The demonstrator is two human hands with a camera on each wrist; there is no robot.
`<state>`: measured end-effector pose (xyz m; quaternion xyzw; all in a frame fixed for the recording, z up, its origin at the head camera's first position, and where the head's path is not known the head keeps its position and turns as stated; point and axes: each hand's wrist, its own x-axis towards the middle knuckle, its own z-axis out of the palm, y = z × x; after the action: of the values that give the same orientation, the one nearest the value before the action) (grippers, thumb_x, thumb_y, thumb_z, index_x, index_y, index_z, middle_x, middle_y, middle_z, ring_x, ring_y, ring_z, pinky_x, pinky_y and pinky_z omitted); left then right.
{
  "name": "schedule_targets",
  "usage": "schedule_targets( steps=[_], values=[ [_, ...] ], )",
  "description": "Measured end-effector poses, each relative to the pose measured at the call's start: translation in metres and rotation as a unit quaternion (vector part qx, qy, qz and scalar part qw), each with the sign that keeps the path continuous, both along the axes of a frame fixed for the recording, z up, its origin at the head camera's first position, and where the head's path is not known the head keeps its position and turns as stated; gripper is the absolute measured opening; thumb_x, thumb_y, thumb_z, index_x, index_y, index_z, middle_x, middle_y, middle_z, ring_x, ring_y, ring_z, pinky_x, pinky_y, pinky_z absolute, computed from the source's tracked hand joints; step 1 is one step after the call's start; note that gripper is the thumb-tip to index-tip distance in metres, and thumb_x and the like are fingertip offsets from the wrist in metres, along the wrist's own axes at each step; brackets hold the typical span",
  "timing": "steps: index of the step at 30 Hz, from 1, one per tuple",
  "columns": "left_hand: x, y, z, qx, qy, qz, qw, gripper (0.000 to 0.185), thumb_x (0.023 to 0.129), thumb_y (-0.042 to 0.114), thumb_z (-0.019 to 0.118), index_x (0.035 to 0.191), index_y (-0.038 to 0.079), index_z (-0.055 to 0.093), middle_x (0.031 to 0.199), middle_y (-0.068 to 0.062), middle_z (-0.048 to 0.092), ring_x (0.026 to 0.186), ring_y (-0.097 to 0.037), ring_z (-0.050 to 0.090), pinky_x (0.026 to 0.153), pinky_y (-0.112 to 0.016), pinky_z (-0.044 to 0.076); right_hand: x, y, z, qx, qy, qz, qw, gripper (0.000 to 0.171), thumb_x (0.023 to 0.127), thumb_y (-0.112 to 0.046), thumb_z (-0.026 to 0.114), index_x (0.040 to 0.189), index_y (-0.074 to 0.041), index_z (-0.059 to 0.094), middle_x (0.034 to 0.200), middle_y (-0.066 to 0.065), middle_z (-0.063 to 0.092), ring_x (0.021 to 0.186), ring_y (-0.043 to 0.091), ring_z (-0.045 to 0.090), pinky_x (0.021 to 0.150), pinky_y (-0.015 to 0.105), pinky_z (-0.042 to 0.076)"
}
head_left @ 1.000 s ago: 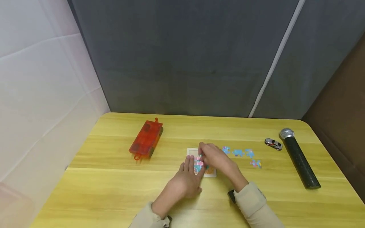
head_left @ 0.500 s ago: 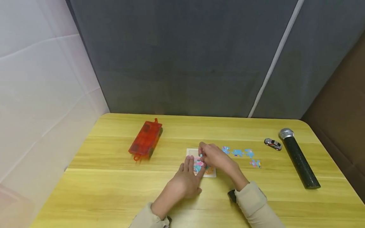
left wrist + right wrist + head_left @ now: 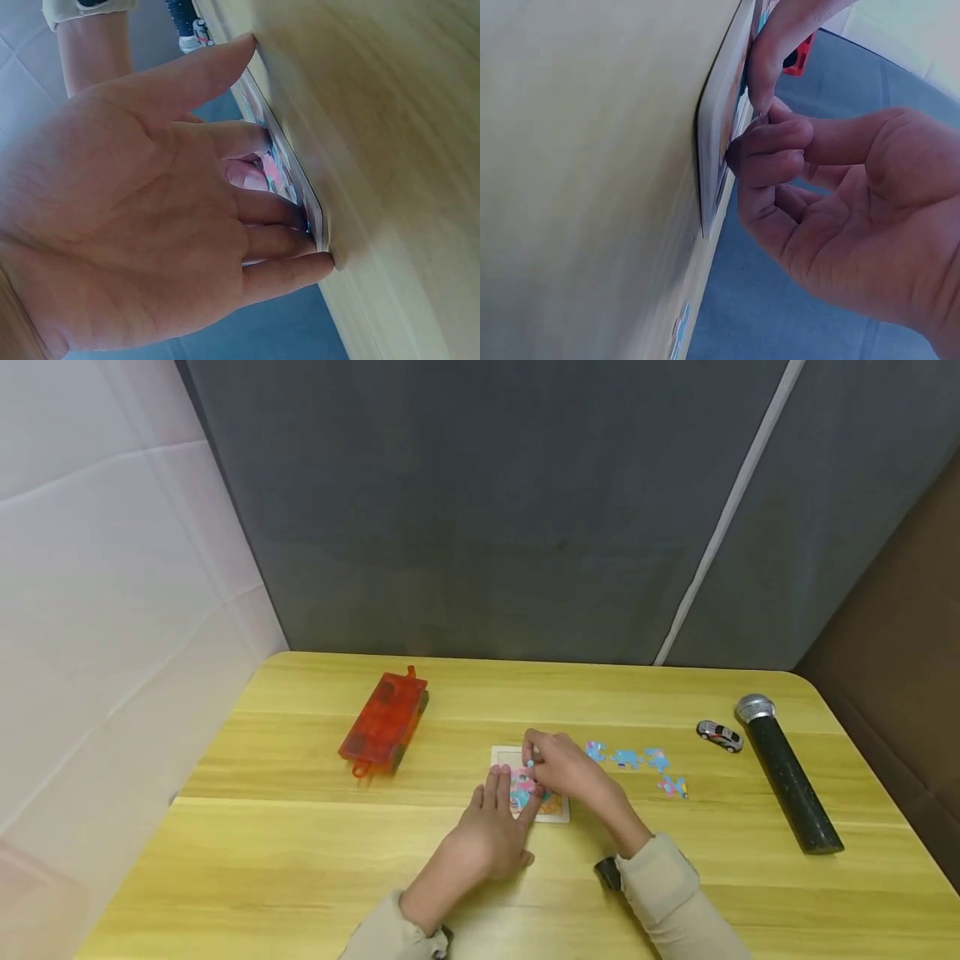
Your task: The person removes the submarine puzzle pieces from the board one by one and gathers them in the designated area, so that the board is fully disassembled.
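A square jigsaw board (image 3: 558, 819) with a pale frame lies on the table, pink, blue and orange picture pieces inside it. My left hand (image 3: 487, 847) rests on its left and front part, fingers straight and spread; the left wrist view shows the fingertips along the board's edge (image 3: 319, 217). Over the right part, my right hand (image 3: 567, 770) has its fingers curled and pinches a small light-blue puzzle piece (image 3: 530, 764) at the board's surface. Those fingers hide most of the piece, also in the right wrist view, where the right hand (image 3: 832, 172) meets a left fingertip.
To the right of the board lie several loose puzzle pieces (image 3: 627, 759). Farther right are a small silver toy car (image 3: 719, 736) and a black microphone (image 3: 791, 781). A red translucent toy cart (image 3: 385, 722) stands at the left. Dark panels (image 3: 480, 510) rise behind the table.
Both hands stay at the board in nearly the same pose. The light-blue piece shows slightly more between the right fingers. The head view has shifted a little.
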<state>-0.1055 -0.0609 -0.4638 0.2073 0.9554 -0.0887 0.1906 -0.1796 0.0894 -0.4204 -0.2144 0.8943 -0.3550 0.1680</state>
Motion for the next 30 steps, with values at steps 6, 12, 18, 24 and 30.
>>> schedule_targets(
  steps=[6, 12, 18, 24, 30],
  values=[
    [0.003, 0.000, 0.008, 0.008, 0.000, 0.003, 1.0000, 0.089, 0.106, 0.068, 0.058, 0.178, 0.031, 0.020, 0.180, -0.031, 0.014, 0.169, -0.046, 0.012, 0.135, -0.051, 0.029, 0.001, -0.003, 0.000, 0.005, 0.004, -0.007, 1.000, 0.020, 0.094, 0.017, 0.059, 0.099, -0.001, 0.062, 0.070, 0.004, 0.060, 0.058, 0.012, 0.055, 0.056, 0.021, 0.044],
    [0.009, 0.003, 0.023, -0.002, -0.008, 0.008, 0.9999, 0.088, 0.107, 0.067, 0.057, 0.178, 0.029, 0.020, 0.180, -0.031, 0.013, 0.170, -0.046, 0.011, 0.135, -0.052, 0.028, 0.001, -0.001, 0.000, -0.006, -0.002, -0.007, 1.000, 0.016, 0.096, 0.015, 0.059, 0.101, 0.000, 0.062, 0.072, 0.006, 0.062, 0.059, 0.012, 0.056, 0.056, 0.020, 0.045],
    [0.007, -0.001, 0.020, 0.037, -0.024, 0.021, 0.9988, 0.090, 0.106, 0.064, 0.061, 0.178, 0.029, 0.020, 0.181, -0.031, 0.009, 0.170, -0.046, 0.006, 0.136, -0.053, 0.025, -0.001, -0.001, 0.001, -0.006, -0.015, -0.013, 1.000, 0.012, 0.099, 0.012, 0.062, 0.102, 0.000, 0.062, 0.073, 0.006, 0.063, 0.058, 0.012, 0.057, 0.056, 0.021, 0.045],
    [0.013, -0.011, 0.062, 0.103, -0.066, 0.018, 0.9923, 0.078, 0.108, 0.047, 0.068, 0.175, 0.025, 0.034, 0.180, -0.030, 0.013, 0.170, -0.045, 0.010, 0.135, -0.054, 0.029, 0.001, -0.004, 0.004, 0.025, -0.014, 0.002, 1.000, 0.015, 0.101, 0.011, 0.066, 0.100, -0.002, 0.060, 0.082, 0.007, 0.065, 0.065, 0.013, 0.063, 0.058, 0.020, 0.047],
    [0.007, -0.020, 0.075, 0.135, -0.112, 0.021, 0.9843, 0.068, 0.108, 0.043, 0.069, 0.170, 0.028, 0.044, 0.181, -0.029, 0.012, 0.171, -0.039, 0.010, 0.136, -0.051, 0.028, 0.000, -0.002, 0.002, 0.039, 0.001, 0.016, 0.999, 0.015, 0.102, 0.013, 0.062, 0.100, -0.002, 0.060, 0.079, 0.005, 0.062, 0.062, 0.012, 0.055, 0.058, 0.020, 0.044]
  ],
)
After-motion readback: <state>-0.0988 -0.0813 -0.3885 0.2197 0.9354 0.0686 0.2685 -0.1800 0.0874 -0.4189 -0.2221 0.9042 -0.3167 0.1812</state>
